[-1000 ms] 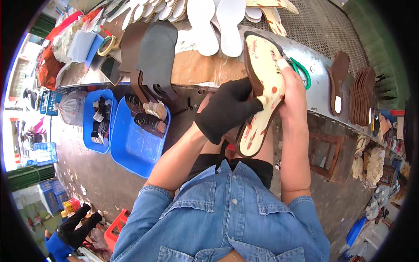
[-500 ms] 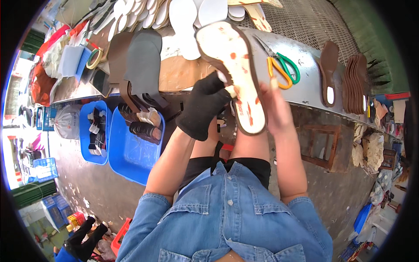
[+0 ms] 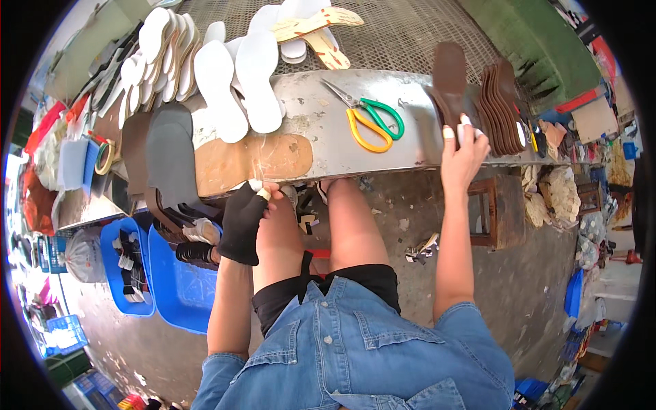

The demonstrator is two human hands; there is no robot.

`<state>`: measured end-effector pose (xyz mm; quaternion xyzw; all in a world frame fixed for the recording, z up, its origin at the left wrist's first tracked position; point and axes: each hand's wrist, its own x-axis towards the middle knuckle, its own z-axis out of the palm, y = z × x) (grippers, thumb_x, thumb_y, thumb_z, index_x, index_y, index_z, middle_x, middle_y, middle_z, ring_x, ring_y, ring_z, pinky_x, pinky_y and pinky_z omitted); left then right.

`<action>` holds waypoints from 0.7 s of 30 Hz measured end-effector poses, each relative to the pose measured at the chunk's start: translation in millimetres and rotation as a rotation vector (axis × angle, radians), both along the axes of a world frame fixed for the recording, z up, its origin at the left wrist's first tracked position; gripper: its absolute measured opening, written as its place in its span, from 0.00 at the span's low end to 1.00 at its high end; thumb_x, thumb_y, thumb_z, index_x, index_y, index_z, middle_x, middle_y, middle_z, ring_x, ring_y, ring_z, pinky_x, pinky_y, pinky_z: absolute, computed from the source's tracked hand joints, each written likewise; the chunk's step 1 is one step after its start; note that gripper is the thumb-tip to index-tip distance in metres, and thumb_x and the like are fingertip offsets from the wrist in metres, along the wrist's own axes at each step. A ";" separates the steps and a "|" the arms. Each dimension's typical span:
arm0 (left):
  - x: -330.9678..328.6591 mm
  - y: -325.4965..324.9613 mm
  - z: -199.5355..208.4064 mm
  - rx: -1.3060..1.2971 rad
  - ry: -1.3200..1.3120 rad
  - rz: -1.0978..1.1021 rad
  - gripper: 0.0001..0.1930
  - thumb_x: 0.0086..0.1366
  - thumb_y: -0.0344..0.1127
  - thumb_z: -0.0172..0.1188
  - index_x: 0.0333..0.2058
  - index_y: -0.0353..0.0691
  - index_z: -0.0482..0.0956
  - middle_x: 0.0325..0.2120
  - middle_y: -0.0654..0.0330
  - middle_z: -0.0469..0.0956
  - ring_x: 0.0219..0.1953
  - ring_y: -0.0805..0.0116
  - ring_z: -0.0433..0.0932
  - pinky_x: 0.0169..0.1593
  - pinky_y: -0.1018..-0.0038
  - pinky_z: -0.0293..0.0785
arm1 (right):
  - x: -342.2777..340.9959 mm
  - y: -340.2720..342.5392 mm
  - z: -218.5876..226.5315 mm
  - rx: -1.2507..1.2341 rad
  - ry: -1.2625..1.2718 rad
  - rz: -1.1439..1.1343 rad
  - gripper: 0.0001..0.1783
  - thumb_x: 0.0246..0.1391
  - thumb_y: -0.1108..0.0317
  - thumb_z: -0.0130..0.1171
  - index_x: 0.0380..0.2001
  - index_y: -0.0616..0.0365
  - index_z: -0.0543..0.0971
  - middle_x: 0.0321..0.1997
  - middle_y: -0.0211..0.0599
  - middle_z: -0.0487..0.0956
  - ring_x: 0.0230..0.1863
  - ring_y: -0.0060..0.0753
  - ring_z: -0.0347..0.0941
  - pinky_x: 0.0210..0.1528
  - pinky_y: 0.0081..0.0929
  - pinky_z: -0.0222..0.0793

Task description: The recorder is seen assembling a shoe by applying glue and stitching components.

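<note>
My right hand (image 3: 466, 152) reaches out to the bench's right part, its thumb and taped fingers gripping the near end of a brown insole (image 3: 449, 75). Under that insole, another brown edge shows at its left. Just right of it stands a row of brown insoles (image 3: 497, 109), leaning together. My left hand (image 3: 243, 222), in a black fingerless glove, is closed near the bench's front edge, beside a tan insole-shaped sheet (image 3: 253, 157). Whether its curled fingers hold anything is hidden. Scissors (image 3: 365, 116) with green and yellow handles lie between the hands, blades pointing away.
White insoles (image 3: 256, 82) and a pile of more (image 3: 164, 48) lie at the back left. Grey and brown sole pieces (image 3: 171, 147) hang over the bench edge. Blue bins (image 3: 181, 280) stand at lower left. A wooden stool (image 3: 502, 212) sits under the bench at right.
My right hand has moved right to the brown insoles. The cream-faced, brown-edged insole has left my left hand, which has dropped toward me. The view has shifted right.
</note>
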<state>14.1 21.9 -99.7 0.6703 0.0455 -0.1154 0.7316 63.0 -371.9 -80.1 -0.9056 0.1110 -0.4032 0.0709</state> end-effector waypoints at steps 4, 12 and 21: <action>-5.2 -2.5 11.2 -0.017 -0.026 -0.025 0.10 0.63 0.32 0.52 0.40 0.35 0.77 0.30 0.64 0.79 0.30 0.80 0.75 0.35 0.82 0.70 | 18.6 -22.1 -16.3 -0.119 0.080 -0.096 0.19 0.51 0.55 0.59 0.45 0.47 0.78 0.49 0.46 0.70 0.49 0.52 0.63 0.46 0.49 0.63; 25.7 73.3 -1.0 0.827 -0.447 0.454 0.08 0.52 0.34 0.63 0.29 0.37 0.76 0.24 0.57 0.76 0.27 0.65 0.75 0.32 0.71 0.70 | -10.2 76.8 -3.1 0.120 0.140 0.377 0.14 0.52 0.69 0.56 0.43 0.57 0.78 0.53 0.43 0.70 0.55 0.47 0.61 0.58 0.41 0.54; 110.8 215.6 8.9 1.239 -0.205 0.734 0.18 0.44 0.42 0.69 0.33 0.42 0.77 0.29 0.51 0.79 0.35 0.56 0.78 0.39 0.65 0.73 | -36.1 178.8 6.8 0.358 0.309 0.718 0.09 0.50 0.73 0.58 0.36 0.61 0.79 0.50 0.41 0.72 0.56 0.44 0.62 0.58 0.37 0.59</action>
